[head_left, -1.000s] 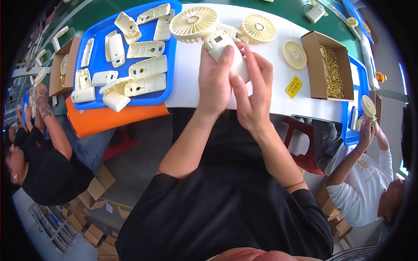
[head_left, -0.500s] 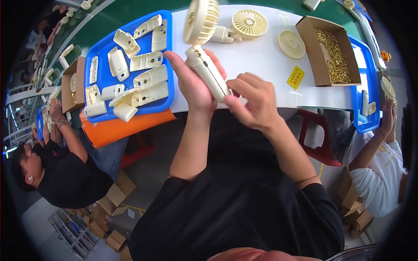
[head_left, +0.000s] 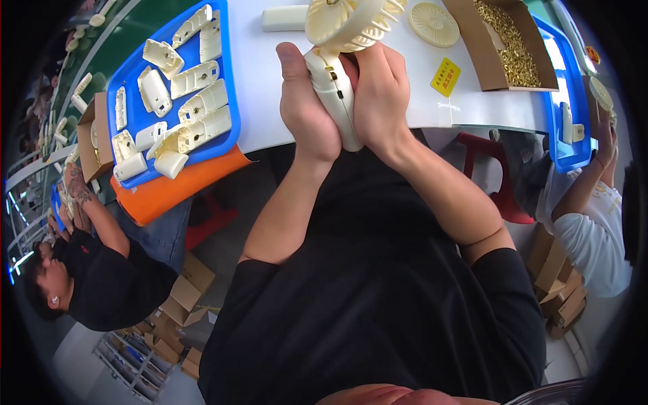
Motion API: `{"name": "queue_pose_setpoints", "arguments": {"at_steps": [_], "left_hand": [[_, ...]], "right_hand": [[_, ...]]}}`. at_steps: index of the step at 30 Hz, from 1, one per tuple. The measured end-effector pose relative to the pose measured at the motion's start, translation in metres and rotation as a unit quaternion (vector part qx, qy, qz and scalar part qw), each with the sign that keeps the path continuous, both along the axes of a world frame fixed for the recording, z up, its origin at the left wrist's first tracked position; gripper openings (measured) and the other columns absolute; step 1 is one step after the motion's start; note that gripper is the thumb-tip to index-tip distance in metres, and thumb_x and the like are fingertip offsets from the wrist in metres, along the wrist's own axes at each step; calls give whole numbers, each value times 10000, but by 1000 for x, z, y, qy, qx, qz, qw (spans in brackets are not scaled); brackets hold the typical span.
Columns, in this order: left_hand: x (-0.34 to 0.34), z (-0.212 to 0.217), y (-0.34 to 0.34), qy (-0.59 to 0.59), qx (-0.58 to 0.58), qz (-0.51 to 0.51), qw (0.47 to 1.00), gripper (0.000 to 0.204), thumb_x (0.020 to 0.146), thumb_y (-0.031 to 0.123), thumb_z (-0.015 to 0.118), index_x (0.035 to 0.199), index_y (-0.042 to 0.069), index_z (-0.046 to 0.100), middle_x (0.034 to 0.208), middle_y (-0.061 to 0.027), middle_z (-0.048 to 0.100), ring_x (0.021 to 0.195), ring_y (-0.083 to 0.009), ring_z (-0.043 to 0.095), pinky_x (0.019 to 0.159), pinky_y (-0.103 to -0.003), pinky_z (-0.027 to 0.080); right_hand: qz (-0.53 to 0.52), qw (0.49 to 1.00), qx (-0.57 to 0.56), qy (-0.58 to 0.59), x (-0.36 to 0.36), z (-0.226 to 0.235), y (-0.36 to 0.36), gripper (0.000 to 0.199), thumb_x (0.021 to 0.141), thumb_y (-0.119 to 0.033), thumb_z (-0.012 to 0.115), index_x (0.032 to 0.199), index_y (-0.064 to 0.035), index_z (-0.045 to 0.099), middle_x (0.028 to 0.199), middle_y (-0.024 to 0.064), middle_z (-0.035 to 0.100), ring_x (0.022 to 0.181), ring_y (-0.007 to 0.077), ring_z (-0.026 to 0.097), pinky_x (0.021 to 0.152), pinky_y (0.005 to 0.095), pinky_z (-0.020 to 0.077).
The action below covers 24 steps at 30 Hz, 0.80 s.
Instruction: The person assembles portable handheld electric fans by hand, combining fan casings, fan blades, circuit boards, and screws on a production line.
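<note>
A cream handheld fan (head_left: 341, 108) is clasped between my two hands at the near edge of the white table, its round caged head pointing away from me. My left hand (head_left: 304, 108) wraps the handle's left side, thumb raised along it. Against the other side presses my right hand (head_left: 382, 98), its fingers curled round behind the handle. A seam with small dark openings runs down the handle between them. Behind the fan head lies a white oblong piece (head_left: 283, 19), partly hidden. The fingers behind the handle are hidden too.
On the left, a blue tray (head_left: 234, 111) holds several cream shell pieces. A round grille (head_left: 434, 25), a yellow card (head_left: 445, 77) and a cardboard box (head_left: 472, 47) of small brass-coloured parts are to the right. Co-workers sit on both sides, one beside another blue tray (head_left: 572, 162).
My right hand has gone from the handle's lower end up to its right side, closing round it. The fan head has tilted to the right, and the whole view has shifted.
</note>
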State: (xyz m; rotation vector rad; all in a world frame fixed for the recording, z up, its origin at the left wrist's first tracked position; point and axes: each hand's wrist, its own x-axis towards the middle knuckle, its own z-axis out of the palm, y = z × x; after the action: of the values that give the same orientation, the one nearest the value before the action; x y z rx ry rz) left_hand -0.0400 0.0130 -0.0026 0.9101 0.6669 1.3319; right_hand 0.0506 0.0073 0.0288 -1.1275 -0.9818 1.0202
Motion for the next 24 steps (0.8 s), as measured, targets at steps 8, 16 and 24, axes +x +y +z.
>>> {"name": "queue_pose_setpoints", "arguments": {"at_steps": [8,16,24], "left_hand": [[4,-3,-1,170,2,75,983,728,1106,564,190,1047,-2,643,900,-61,682,842,-158,641,767,-274,502],[22,-11,3,231,118,108,960,497,1067,421,475,1158,-43,630,1027,-120,667,838,-209,660,783,-345,527],[10,10,-13,342,235,19,910,424,1037,310,571,1252,-55,603,1195,-98,631,931,-170,649,799,-284,528]], "right_hand": [[56,997,-52,23,5,-27,4,325,1061,-195,444,945,19,659,892,49,681,746,96,542,695,256,459],[-58,998,5,-4,14,-45,-4,457,1105,-382,391,1090,18,612,1085,124,678,869,143,625,711,275,513],[56,974,-72,209,45,-18,4,591,1099,-499,273,1135,-7,598,1017,173,685,906,244,690,727,385,605]]}}
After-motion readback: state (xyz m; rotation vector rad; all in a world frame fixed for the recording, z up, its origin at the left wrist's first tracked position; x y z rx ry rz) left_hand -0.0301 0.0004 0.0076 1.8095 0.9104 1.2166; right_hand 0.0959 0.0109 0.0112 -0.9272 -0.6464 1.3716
